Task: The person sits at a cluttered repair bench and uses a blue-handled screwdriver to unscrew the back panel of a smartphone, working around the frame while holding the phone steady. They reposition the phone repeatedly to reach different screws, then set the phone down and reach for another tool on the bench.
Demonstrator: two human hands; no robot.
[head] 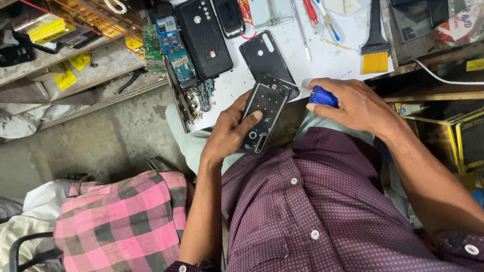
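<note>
Head view: looks straight down over a purple dotted shirt onto a cluttered white worktop (pixel 327 58)
Left hand: the left hand (pixel 228 134) is wrapped around the lower part of an opened black phone frame (pixel 263 115), thumb lying across its inner face, fingers underneath
Right hand: the right hand (pixel 352 104) is closed in a tight grip around a blue-handled small screwdriver (pixel 321 96)
Screwdriver: its thin metal shaft runs left from the handle, and the tip meets the upper right corner of the phone frame
Phone frame: held tilted just over the near edge of the worktop, above the person's lap; dark inner plate facing up, round camera opening near the bottom end
Back cover: a loose black plastic phone back cover (pixel 265 56) lies flat on the worktop, just beyond the held frame and partly behind it
Other phones: a black phone with a textured back (pixel 203 35) and a smaller dark handset (pixel 229 11) lie further up the worktop
Circuit boards: green and blue circuit boards (pixel 169 45) sit along the worktop's left edge
Brush: a black-handled brush with yellow bristles (pixel 375 55) lies to the right, well apart from both hands
Pink cloth: a pink and grey checked cloth (pixel 119 227) lies at lower left, beside the left forearm
</note>
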